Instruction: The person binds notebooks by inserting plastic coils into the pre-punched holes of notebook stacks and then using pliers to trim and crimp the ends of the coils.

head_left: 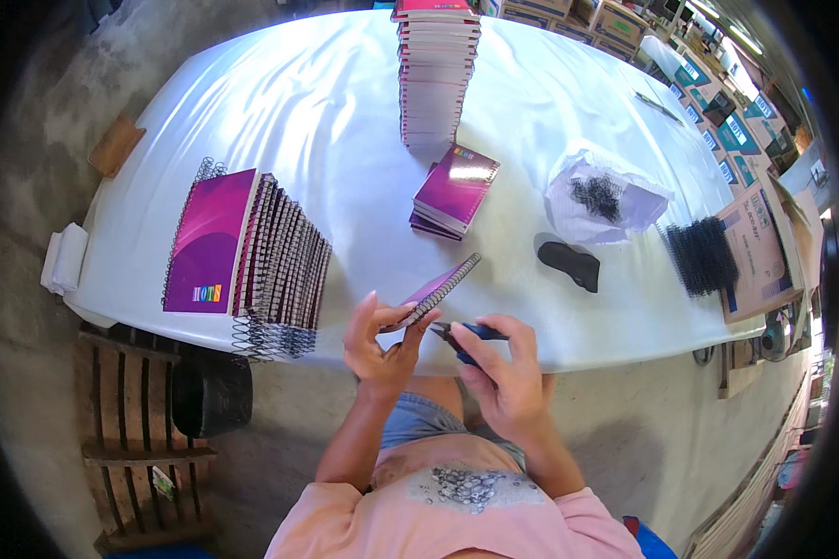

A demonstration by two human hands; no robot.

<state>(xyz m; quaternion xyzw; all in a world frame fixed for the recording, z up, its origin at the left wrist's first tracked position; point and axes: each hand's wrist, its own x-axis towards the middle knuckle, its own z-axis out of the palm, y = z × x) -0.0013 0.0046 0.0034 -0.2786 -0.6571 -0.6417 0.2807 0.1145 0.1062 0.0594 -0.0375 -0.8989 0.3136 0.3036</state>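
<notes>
Head view: left hand (379,349) pinches the near end of a spiral-bound notebook (435,287), fingers and thumb closed on it. Notebook is held tilted, coil edge up, at the near side of the table (345,140), far end pointing away and to the right. Right hand (508,377) is wrapped round dark blue-handled pliers (466,352), tips just beside the notebook's near end; can't tell if they touch the coil. Hands near each other, each on its own item.

White-covered table. Left: big row of purple notebooks (210,247), coils sticking out past the edges. Beyond the held notebook, a small purple pile (457,186); farther off, a tall notebook stack (436,84). Right: crumpled white wrapping (639,205) with black wire bits (597,196) in it, a dark flat object (569,265) on its near side, kind unclear. Far right: bunch of black coils (702,258) beside an open cardboard box (760,244). Near left, below table level: black bin (212,396) by a slatted wooden piece (144,456)
</notes>
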